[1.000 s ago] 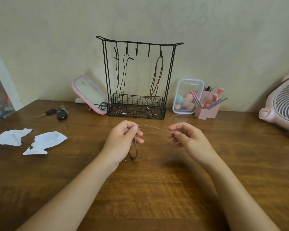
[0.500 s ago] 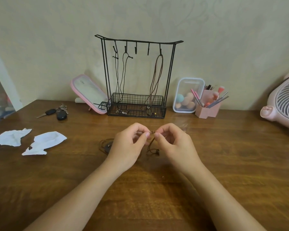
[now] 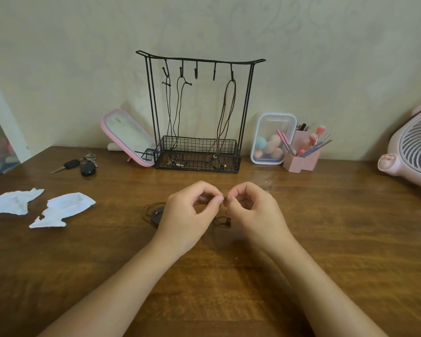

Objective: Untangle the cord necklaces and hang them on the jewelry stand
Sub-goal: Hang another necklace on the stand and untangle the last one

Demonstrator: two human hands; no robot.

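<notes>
A black wire jewelry stand (image 3: 199, 62) stands at the back of the wooden table (image 3: 326, 227). Two black cord necklaces (image 3: 178, 105) hang from its left hooks and a brown one (image 3: 227, 110) from its right hook. In front of it, my left hand (image 3: 187, 215) and my right hand (image 3: 253, 210) meet fingertip to fingertip and pinch a brown cord necklace (image 3: 225, 198) between them. A loop of that cord (image 3: 221, 221) hangs under my right hand. More cord with a dark round pendant (image 3: 156, 212) lies on the table behind my left hand.
Two crumpled white tissues (image 3: 63, 209) lie at the left, car keys (image 3: 83, 164) behind them. A pink mirror (image 3: 127, 137) leans left of the stand. A clear sponge box (image 3: 272, 139), a pink brush holder (image 3: 301, 159) and a pink fan (image 3: 413, 147) stand at the right.
My hands, apart one second ago with the cord stretched between them, have come together. They now pinch the same spot of the cord.
</notes>
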